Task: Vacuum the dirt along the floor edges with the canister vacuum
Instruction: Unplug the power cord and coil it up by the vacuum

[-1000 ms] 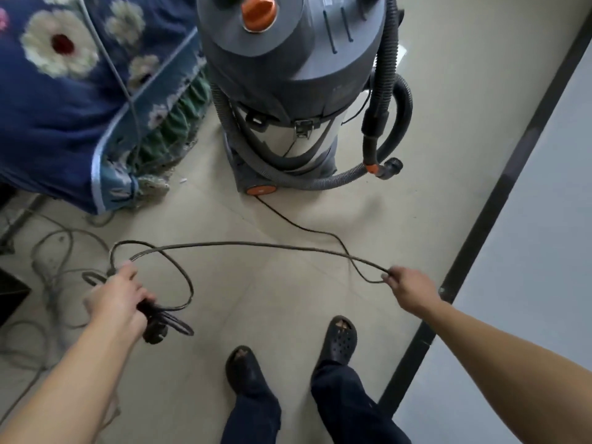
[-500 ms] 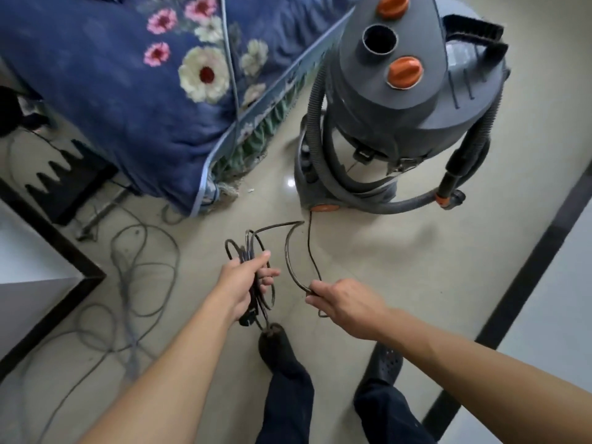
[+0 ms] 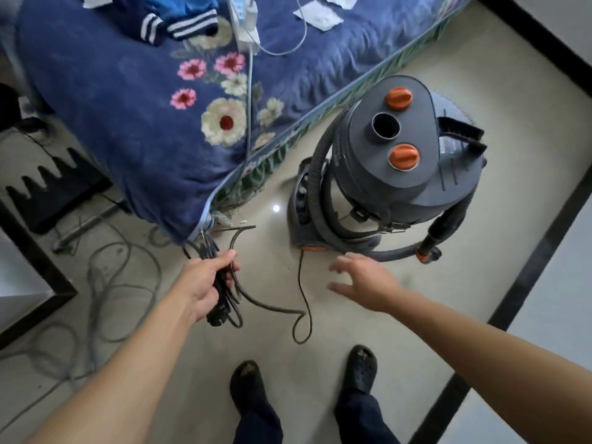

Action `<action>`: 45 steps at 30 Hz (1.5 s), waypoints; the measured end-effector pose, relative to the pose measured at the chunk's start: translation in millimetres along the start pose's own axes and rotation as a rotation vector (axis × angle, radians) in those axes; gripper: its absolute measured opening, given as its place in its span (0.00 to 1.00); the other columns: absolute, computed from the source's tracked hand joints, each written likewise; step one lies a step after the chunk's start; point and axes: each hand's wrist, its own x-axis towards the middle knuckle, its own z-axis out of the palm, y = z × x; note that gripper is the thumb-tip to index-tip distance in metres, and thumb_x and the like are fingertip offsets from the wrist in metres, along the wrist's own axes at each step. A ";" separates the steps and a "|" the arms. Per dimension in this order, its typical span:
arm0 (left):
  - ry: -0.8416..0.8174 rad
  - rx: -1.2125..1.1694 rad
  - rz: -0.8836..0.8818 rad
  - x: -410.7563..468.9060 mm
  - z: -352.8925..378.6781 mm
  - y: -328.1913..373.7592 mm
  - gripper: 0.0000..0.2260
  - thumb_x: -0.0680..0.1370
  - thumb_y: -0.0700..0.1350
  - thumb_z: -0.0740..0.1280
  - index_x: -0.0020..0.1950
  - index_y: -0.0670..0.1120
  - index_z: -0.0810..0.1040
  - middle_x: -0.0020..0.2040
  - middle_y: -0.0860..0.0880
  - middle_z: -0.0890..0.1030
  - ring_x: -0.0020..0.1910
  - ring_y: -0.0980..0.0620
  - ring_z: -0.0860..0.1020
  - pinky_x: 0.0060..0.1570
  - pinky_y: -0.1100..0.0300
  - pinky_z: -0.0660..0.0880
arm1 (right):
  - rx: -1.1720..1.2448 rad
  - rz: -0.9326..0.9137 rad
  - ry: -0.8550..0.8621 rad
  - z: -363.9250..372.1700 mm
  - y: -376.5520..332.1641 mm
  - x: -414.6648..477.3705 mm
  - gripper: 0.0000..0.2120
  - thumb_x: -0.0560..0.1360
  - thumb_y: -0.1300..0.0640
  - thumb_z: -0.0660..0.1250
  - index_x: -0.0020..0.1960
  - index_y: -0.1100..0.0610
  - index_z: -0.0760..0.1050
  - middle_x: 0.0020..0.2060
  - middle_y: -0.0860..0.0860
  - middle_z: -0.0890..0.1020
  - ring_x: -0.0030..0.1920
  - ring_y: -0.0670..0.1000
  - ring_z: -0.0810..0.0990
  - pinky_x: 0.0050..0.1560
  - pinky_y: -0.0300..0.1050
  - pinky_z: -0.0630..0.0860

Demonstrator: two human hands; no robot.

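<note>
Your right hand has let go of the cord it pinched half a second ago. It now hovers over the floor with fingers spread and straight, holding nothing. Your left hand has stayed curled round the gathered loops of the thin black power cord, with what looks like the plug hanging below the fist.

The grey drum-shaped canister vacuum stands upright on the pale tiled floor, just beside the foot corner of the bed and well short of the dark border strip along the floor's right edge. Its grey ribbed hose is wound round the drum. The hose end with the orange collar lies at the front right of the base. A slack run of cord leaves the base, loops on the floor between your hands and rises to your left fist.

Relation for the next move: the vacuum lies ahead and to the right of the gripped cord. Your right hand is the nearer one, just short of the base and near the hose end. The hose is not yet unwound, so edge vacuuming appears not to have begun.

No brand, label or writing is legible on the vacuum.

Beyond it are the bed with a dark blue floral quilt and loose grey cables toward the floor's left edge.
</note>
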 end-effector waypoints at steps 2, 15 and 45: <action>0.051 0.042 0.017 3.7 3.8 2.6 0.03 0.77 0.37 0.66 0.44 0.40 0.78 0.25 0.49 0.77 0.27 0.54 0.69 0.22 0.67 0.65 | -0.002 0.047 0.305 -43.1 41.8 7.1 0.11 0.76 0.51 0.70 0.56 0.54 0.80 0.51 0.52 0.79 0.56 0.57 0.77 0.51 0.49 0.74; 0.240 0.056 0.009 2.5 106.0 -52.3 0.08 0.76 0.38 0.68 0.37 0.41 0.77 0.29 0.47 0.76 0.26 0.54 0.65 0.29 0.63 0.62 | -0.064 0.280 0.304 -232.1 208.4 118.4 0.14 0.66 0.57 0.77 0.48 0.60 0.78 0.40 0.60 0.79 0.44 0.62 0.79 0.46 0.51 0.77; 0.259 0.233 0.125 -49.7 148.5 -98.6 0.07 0.78 0.41 0.65 0.41 0.43 0.77 0.31 0.48 0.74 0.24 0.54 0.64 0.25 0.63 0.65 | 0.337 0.657 0.479 -54.0 343.3 -193.2 0.14 0.72 0.60 0.75 0.56 0.61 0.79 0.47 0.62 0.82 0.46 0.60 0.77 0.46 0.51 0.71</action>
